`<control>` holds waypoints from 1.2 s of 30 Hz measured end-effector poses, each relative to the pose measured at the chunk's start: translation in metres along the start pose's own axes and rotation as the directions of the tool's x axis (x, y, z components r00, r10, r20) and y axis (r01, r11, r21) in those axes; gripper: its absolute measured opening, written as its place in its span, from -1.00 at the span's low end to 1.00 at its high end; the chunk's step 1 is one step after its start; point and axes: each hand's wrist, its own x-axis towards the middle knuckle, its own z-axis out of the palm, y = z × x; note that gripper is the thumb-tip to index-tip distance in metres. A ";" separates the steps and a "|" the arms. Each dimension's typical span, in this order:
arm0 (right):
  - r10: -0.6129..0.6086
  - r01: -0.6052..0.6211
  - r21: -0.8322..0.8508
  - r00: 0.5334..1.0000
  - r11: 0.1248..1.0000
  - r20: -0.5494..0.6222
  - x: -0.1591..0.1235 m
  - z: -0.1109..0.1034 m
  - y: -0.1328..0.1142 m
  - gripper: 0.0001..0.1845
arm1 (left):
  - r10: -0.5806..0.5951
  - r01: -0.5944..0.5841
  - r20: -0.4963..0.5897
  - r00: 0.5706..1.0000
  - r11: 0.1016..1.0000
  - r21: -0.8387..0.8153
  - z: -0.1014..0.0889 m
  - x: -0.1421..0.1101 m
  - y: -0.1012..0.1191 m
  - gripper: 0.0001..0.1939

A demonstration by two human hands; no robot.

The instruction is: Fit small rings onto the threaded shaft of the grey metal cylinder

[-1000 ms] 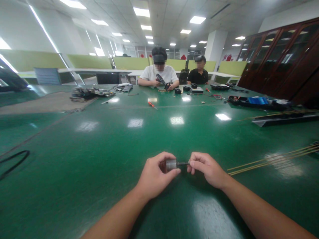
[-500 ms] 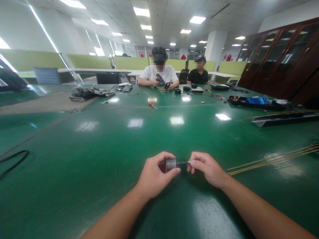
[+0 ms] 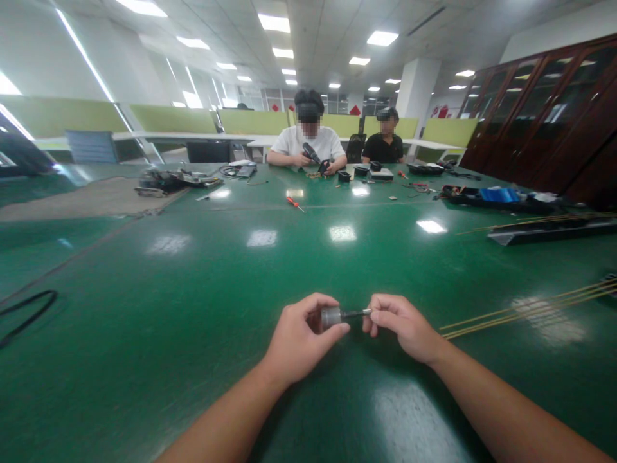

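Note:
Between the two hands lies a short grey metal cylinder with a thin dark shaft sticking out to the right; its exact kind I cannot make out. My left hand is wrapped round the cylinder, thumb below and fingers above, hiding its left end. My right hand pinches the silvery tip of the shaft between thumb and forefinger. Both hands are just above the green tabletop, and the shaft points almost level.
Thin brass-coloured rods lie right of my right forearm. A black cable loop is at far left. A red screwdriver lies farther off. Across the table, a person in white holds a power drill; another person sits beside them.
Both hands stay in place with the same grip. Slightly more of the shaft's silvery tip shows at my right fingertips, and the shaft tilts up a little.

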 end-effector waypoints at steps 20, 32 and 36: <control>0.040 0.021 0.383 0.988 0.923 -0.152 0.006 -0.004 0.004 -0.71 | -0.104 0.059 -0.130 0.986 0.948 -0.314 -0.002 0.010 -0.015 -0.53; 0.021 0.035 0.384 0.990 0.923 -0.141 0.010 -0.003 0.008 -0.66 | -0.372 0.199 -0.298 0.879 0.855 -0.480 -0.058 -0.024 0.008 -0.38; 0.021 0.031 0.374 0.991 0.927 -0.134 0.011 -0.002 0.008 -0.67 | -0.516 0.414 -0.379 0.768 0.852 -0.321 -0.123 -0.084 0.003 -0.13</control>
